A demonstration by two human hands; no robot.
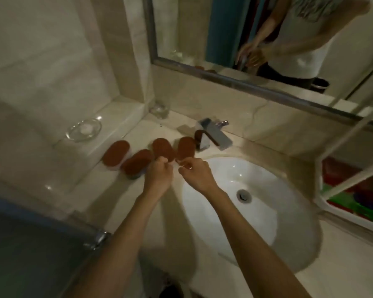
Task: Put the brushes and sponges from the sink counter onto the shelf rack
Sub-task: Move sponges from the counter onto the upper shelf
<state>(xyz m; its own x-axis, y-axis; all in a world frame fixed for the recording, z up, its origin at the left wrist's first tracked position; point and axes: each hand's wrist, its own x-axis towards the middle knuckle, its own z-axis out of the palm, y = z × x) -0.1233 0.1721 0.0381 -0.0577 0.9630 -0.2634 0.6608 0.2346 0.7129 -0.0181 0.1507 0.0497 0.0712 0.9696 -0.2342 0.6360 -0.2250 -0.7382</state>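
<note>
Several brown oval sponges lie in a row on the counter left of the tap. The leftmost sponge (116, 155) and its neighbour (136, 162) lie untouched. My left hand (158, 174) pinches the near end of the third sponge (163, 149). My right hand (195, 173) pinches the near end of the fourth sponge (186, 147), beside the tap. The white shelf rack (340, 145) stands at the right, with colourful items on its lower tier.
A white sink basin (274, 203) fills the counter's middle, with a chrome tap (211, 136) behind it. A glass soap dish (83, 130) and a glass tumbler (160, 108) sit on the ledge at the left. A mirror (267, 39) hangs above.
</note>
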